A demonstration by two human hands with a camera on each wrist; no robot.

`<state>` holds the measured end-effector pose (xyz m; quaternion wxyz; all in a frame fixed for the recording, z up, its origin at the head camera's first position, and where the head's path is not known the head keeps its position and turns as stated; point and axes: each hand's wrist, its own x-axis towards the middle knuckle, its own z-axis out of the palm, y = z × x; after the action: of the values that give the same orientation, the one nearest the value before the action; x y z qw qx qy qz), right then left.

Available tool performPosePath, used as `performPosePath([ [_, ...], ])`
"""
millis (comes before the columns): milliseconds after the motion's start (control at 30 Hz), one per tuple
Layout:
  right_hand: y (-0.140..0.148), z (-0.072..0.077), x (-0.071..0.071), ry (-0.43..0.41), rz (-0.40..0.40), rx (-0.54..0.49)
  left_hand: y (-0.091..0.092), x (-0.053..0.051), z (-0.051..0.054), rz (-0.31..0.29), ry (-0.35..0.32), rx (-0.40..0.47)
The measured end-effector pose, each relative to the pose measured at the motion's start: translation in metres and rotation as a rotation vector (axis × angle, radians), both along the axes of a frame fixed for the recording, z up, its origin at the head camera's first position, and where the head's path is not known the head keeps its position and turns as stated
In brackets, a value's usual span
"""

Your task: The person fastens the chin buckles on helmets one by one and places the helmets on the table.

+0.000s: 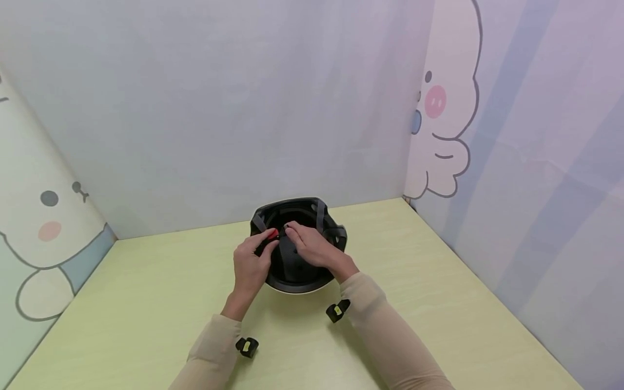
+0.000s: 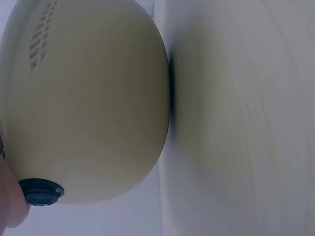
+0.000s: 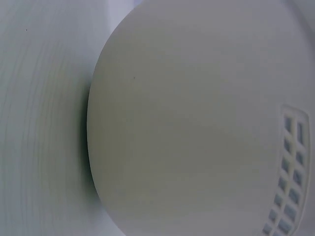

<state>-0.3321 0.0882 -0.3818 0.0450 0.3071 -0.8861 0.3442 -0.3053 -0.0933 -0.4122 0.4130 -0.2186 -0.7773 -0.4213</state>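
A helmet (image 1: 295, 287) lies upside down on the table, its black padded inside facing up. Its smooth cream shell fills much of the left wrist view (image 2: 98, 108) and the right wrist view (image 3: 187, 123). Inside the opening, my left hand (image 1: 249, 266) pinches a red buckle (image 1: 274, 234) between thumb and fingers. Close beside it, my right hand (image 1: 316, 248) holds a small dark strap end (image 1: 286, 226) at its fingertips. The two held parts are near each other; whether they touch is hidden. Grey straps (image 1: 320, 215) run up to the helmet rim.
The pale yellow-green table (image 1: 185, 281) meets a plain curtain (image 1: 234, 108) behind the helmet. Cartoon-printed panels (image 1: 551, 179) stand at both sides. Black wrist-mounted devices (image 1: 247, 346) hang beneath both sleeves. A dark round knob (image 2: 42, 191) sits on the shell.
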Motion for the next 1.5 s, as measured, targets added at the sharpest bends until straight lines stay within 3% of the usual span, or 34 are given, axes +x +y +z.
performPosePath([
  [367,-0.0052,-0.0033,-0.0016,0.021,0.025,0.002,0.0007,0.0011,-0.0007,0.023,-0.004,0.009],
  [1200,0.0011,0.0011,-0.0014,0.035,-0.010,0.034,-0.0006,-0.0036,0.0018,-0.029,-0.011,-0.005],
  [1500,0.0047,0.0016,-0.0017,0.105,-0.002,-0.005,-0.0024,-0.0033,0.0012,-0.019,0.000,-0.009],
])
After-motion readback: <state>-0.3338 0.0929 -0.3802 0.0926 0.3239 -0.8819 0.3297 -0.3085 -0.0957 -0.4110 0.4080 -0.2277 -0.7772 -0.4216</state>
